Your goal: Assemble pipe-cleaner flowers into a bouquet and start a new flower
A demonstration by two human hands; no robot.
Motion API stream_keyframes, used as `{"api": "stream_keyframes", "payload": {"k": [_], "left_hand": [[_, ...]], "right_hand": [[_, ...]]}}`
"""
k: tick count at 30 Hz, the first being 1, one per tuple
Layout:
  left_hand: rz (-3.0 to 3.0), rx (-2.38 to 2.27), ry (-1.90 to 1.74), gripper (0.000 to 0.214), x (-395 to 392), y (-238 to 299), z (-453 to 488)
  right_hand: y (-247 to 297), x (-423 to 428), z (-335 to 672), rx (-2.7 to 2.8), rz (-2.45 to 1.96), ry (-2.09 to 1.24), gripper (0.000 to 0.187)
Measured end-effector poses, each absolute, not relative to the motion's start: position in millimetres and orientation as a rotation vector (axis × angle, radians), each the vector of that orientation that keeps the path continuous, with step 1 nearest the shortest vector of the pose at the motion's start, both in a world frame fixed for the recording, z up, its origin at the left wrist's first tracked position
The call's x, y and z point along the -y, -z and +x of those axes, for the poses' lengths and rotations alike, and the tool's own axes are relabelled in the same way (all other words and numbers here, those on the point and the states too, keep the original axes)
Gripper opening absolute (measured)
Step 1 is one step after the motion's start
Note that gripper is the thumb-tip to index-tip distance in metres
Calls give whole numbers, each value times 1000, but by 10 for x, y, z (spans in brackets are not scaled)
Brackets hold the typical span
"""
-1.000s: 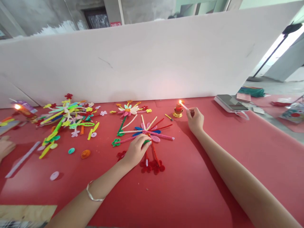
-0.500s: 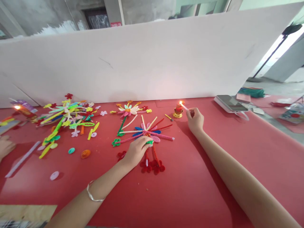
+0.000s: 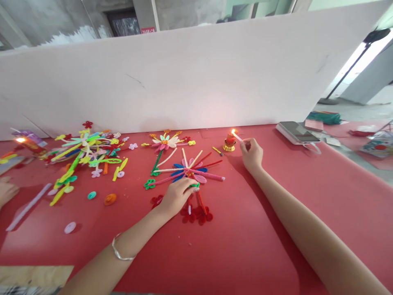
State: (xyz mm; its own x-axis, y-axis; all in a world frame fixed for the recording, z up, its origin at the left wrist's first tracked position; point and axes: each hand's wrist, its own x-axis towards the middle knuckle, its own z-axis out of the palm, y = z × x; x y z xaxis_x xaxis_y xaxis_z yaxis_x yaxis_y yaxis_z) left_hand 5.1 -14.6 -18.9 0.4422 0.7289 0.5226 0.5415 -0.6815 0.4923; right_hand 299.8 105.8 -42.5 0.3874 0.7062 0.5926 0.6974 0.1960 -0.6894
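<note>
My right hand (image 3: 251,155) pinches a short whitish glue stick (image 3: 238,137), its tip in the flame of a small red candle (image 3: 231,138) on a gold base. My left hand (image 3: 177,196) is closed on a small green pipe-cleaner piece (image 3: 194,185), mostly hidden by the fingers. Just behind that hand lies a pipe-cleaner flower (image 3: 201,179) with pink and blue petals and long stems spreading out. Dark red pipe-cleaner flowers (image 3: 202,215) lie below the fingers, on red stems.
Another pipe-cleaner flower (image 3: 166,142) and a large colourful pile (image 3: 86,149) lie farther left. A second lit candle (image 3: 30,145) and another person's hand (image 3: 7,191) are at the left edge. A phone on a white block (image 3: 297,133) rests at right, before a white board (image 3: 184,82).
My left fingers have shifted very slightly with the green piece. My right hand stays at the flame, and the whole view has moved a little.
</note>
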Motion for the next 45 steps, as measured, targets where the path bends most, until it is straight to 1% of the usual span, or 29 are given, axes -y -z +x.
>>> {"api": "stream_keyframes", "payload": {"k": [7, 18, 21, 24, 28, 31, 33, 37, 39, 42, 45], "left_hand": [[2484, -1027, -1116, 7, 145, 191, 54], [2421, -1066, -1093, 8, 138, 197, 64], [2288, -1135, -1085, 12, 146, 159, 77], [2014, -1166, -1051, 15, 138, 138, 83], [1573, -1112, -1057, 23, 95, 160, 85], [1362, -1095, -1059, 32, 67, 176, 84], [1277, -1090, -1046, 37, 58, 182, 82], [1222, -1074, -1020, 43, 59, 195, 82], [1220, -1064, -1015, 43, 66, 198, 86], [1212, -1045, -995, 39, 79, 192, 96], [1219, -1020, -960, 36, 98, 174, 108]], "right_hand": [[429, -1068, 3001, 1310, -1516, -14, 24], [415, -1041, 2985, 1292, -1493, -21, 22], [409, -989, 2970, 1284, -1466, -32, 19], [395, -881, 2904, 1315, -1457, -62, 19], [362, -669, 2694, 1421, -1411, -131, 31], [335, -476, 2516, 1536, -1350, -287, 42], [313, -334, 2431, 1577, -1297, -450, 44], [236, -46, 2345, 1583, -1192, -745, 33], [185, 72, 2317, 1533, -1142, -869, 28], [116, 184, 2276, 1457, -1081, -1000, 28], [80, 221, 2240, 1428, -1042, -1115, 23]]}}
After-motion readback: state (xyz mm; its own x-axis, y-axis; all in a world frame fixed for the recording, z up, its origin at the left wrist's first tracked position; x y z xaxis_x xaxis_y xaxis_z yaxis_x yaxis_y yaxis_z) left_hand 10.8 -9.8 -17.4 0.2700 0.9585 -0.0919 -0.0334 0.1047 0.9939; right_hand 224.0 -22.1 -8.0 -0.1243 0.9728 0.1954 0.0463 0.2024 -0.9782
